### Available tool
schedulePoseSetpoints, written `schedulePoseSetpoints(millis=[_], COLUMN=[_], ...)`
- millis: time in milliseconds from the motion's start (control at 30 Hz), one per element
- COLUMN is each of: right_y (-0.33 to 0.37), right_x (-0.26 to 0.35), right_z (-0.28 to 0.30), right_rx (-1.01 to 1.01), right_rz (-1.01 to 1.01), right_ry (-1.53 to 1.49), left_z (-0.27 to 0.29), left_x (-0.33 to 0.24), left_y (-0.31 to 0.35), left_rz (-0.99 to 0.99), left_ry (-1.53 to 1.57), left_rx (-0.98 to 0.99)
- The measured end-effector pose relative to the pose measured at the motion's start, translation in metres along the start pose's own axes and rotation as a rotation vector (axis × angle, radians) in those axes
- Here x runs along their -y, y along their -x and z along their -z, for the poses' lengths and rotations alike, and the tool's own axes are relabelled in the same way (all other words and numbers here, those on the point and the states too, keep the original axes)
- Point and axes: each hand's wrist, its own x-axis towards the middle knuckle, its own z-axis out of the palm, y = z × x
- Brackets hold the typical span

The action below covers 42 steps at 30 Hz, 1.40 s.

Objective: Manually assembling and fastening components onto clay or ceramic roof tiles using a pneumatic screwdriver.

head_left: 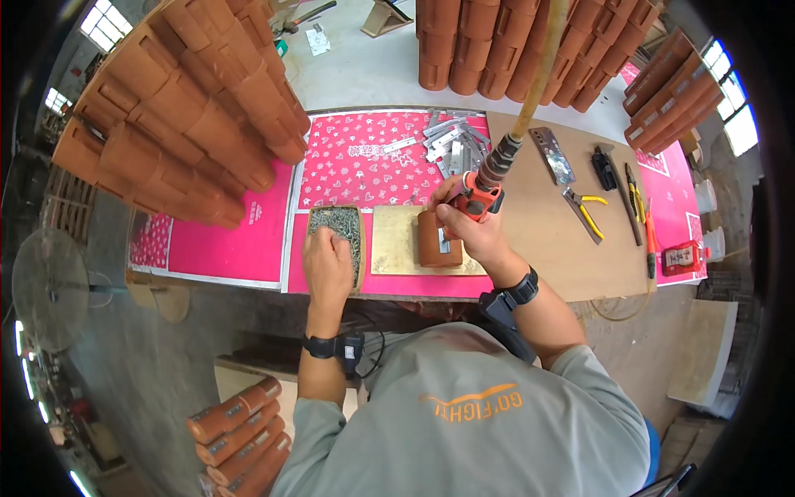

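My right hand [484,236] is wrapped round a red air screwdriver [478,199], whose metal coupling runs up into a yellowish hose. Its thumb side is close against a short brown wooden-looking cylinder [432,236]. The cylinder lies on a pale wooden board [393,240] and bears a small metal plate [444,242], partly hidden by the hand. At the near end of a tray of small screws [339,222], my left hand [329,263] is closed with its fingertips drawn together. Whatever it may pinch is too small or hidden to make out.
Loose metal hinge-like strips [454,142] lie behind the board. To the right are pliers [586,217], a hammer [617,178] and a red box [681,258]. Stacked brown cylinders [182,108] rise at the left and others [522,50] at the back. More finished-looking cylinders [240,435] lie lower left.
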Motion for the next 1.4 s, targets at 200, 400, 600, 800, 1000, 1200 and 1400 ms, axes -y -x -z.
schedulePoseSetpoints(millis=[200,400,600,800,1000,1200,1400], right_y=[-0.001,-0.008,-0.019,-0.018,-0.015,-0.014,-0.015], right_x=[-0.006,0.007,0.033,0.054,0.057,0.055,0.054], right_z=[0.002,-0.002,-0.005,-0.009,-0.016,-0.016,-0.020], right_rx=[-0.007,-0.041,-0.062,-0.031,-0.014,-0.002,-0.018], right_rz=[0.058,-0.050,0.139,0.080,0.074,0.074,0.082], right_ry=[-0.018,0.108,0.009,-0.144,-0.189,-0.199,-0.233], left_z=[0.009,-0.006,-0.022,-0.027,-0.044,-0.044,-0.049], left_x=[-0.011,-0.035,-0.051,-0.075,-0.081,-0.089,-0.082], left_y=[0.008,0.028,0.034,0.030,0.036,0.037,0.041], left_rz=[0.441,0.546,0.472,0.422,0.261,0.218,0.258], left_ry=[0.662,1.348,1.473,1.353,1.285,1.177,1.151], left_rx=[0.307,0.531,0.644,0.611,0.525,0.499,0.452])
